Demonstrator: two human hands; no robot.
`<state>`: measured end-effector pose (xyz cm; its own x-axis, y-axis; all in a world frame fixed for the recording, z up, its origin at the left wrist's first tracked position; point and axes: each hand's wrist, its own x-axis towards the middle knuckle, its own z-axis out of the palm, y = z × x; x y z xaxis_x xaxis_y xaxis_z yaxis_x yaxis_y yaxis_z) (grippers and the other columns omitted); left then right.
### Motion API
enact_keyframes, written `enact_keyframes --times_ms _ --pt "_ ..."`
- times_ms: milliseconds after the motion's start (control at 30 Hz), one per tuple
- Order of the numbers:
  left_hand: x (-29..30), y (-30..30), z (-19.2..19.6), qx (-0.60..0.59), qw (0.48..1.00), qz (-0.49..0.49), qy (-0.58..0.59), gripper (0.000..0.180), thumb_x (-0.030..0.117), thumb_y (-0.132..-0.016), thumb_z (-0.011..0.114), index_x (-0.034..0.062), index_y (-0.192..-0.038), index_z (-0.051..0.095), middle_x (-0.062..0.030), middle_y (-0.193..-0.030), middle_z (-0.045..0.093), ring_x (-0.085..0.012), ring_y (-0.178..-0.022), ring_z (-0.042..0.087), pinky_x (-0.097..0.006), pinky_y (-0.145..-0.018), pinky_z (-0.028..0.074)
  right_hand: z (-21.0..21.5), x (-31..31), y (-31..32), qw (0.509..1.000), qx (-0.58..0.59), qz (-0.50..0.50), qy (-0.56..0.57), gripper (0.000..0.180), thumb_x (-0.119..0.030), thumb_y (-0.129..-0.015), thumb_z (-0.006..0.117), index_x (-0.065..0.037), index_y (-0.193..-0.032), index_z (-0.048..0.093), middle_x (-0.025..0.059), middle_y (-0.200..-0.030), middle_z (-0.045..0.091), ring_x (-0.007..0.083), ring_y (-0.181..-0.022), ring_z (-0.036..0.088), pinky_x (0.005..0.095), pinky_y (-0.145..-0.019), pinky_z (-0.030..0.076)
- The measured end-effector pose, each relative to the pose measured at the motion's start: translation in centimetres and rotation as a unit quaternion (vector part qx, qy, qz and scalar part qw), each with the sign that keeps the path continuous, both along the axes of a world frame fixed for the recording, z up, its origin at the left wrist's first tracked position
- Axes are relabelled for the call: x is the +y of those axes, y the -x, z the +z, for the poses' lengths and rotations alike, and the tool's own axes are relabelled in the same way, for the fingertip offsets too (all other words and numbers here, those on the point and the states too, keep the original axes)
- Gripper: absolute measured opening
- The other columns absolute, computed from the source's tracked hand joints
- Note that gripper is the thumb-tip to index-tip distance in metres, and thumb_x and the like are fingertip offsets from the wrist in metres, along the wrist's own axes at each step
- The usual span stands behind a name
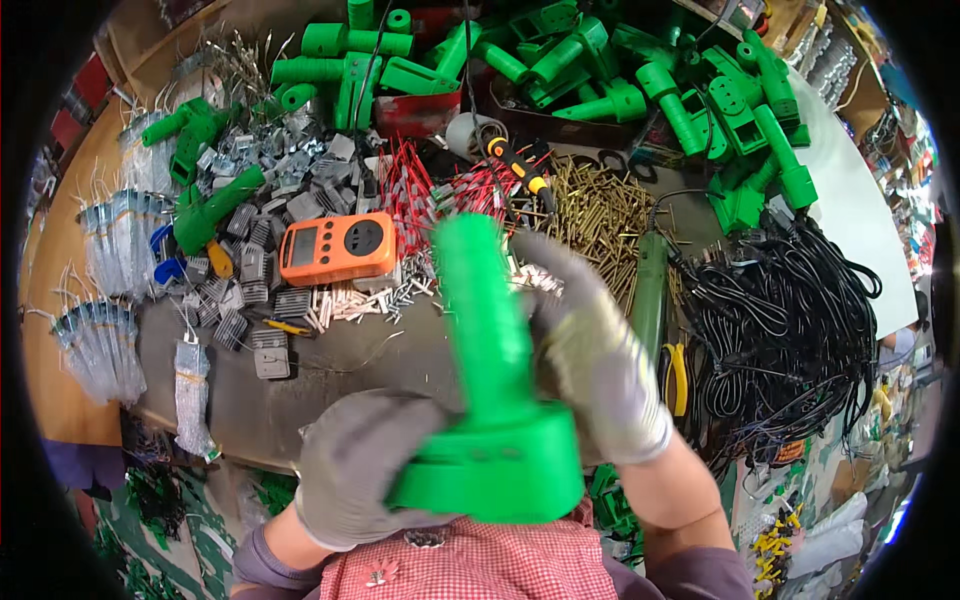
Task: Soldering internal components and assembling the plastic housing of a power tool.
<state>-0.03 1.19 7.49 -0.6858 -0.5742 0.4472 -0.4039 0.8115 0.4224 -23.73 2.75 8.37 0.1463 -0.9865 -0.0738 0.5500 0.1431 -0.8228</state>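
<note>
A bright green plastic housing (pixel 500 460), with a wide rounded base and a thick round tube, is held upright in front of my apron. My gloved left hand (pixel 365 455) is closed around the left side of its base. Just right of the tube is my gloved right hand (pixel 600 350), raised and blurred; whether its fingers touch the tube I cannot tell. Behind the housing, on the table, are an orange meter (pixel 338 249) with a socket and small screen, loose white and silver screws (pixel 350 303), and a black-and-yellow screwdriver (pixel 518 172).
Many green housings (pixel 580 60) are heaped along the back. Brass screws (pixel 605 205), red wired parts (pixel 405 180) and grey finned blocks (pixel 272 355) lie in piles. On the right are coiled black cables (pixel 785 320), a green electric screwdriver (pixel 650 290) and yellow-handled pliers (pixel 677 380). Wrapped bundles (pixel 97 345) lie left.
</note>
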Motion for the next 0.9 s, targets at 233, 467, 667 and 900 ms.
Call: enact_keyframes --times_ms 233,467,667,900 --pt "1.2 -1.2 -1.7 0.144 0.931 -0.004 -0.335 0.069 0.028 -0.071 0.090 -0.0007 -0.124 0.057 -0.0157 -0.117 0.066 -0.0302 -0.105 0.065 -0.042 -0.091 0.051 -1.8 2.6 -1.8 0.922 0.301 -0.001 0.243 0.103 -0.025 -0.067 0.093 -0.010 -0.152 0.037 0.0108 -0.138 0.053 0.0218 -0.117 0.059 0.0361 -0.103 0.047" --pt "2.0 -5.0 -6.4 0.339 0.790 0.044 -0.509 0.077 0.010 -0.070 0.089 0.0034 -0.136 0.049 -0.0141 -0.123 0.063 -0.0257 -0.107 0.065 -0.040 -0.095 0.053 0.2 -2.1 5.1 0.715 0.647 -0.062 0.258 0.096 -0.030 -0.065 0.090 -0.007 -0.147 0.045 0.0189 -0.131 0.061 0.0342 -0.116 0.061 0.0408 -0.102 0.047" --pt "2.0 -2.8 -5.5 0.342 0.814 0.024 -0.470 0.086 0.024 -0.066 0.095 0.0054 -0.137 0.049 -0.0096 -0.127 0.060 -0.0189 -0.112 0.061 -0.037 -0.099 0.049 0.0 -9.7 11.0 0.541 0.799 -0.156 0.210 0.088 -0.033 -0.066 0.086 -0.011 -0.143 0.048 0.0220 -0.118 0.065 0.0380 -0.113 0.060 0.0433 -0.100 0.047" --pt "1.5 -2.9 -6.3 0.421 0.793 0.124 -0.422 0.080 0.040 -0.074 0.088 -0.0003 -0.131 0.049 -0.0054 -0.087 0.062 -0.0160 -0.079 0.062 -0.033 -0.075 0.054 2.9 -6.8 9.8 0.707 0.680 -0.089 0.173 0.085 -0.020 -0.067 0.083 -0.011 -0.144 0.049 0.0168 -0.122 0.064 0.0271 -0.115 0.061 0.0362 -0.103 0.046"
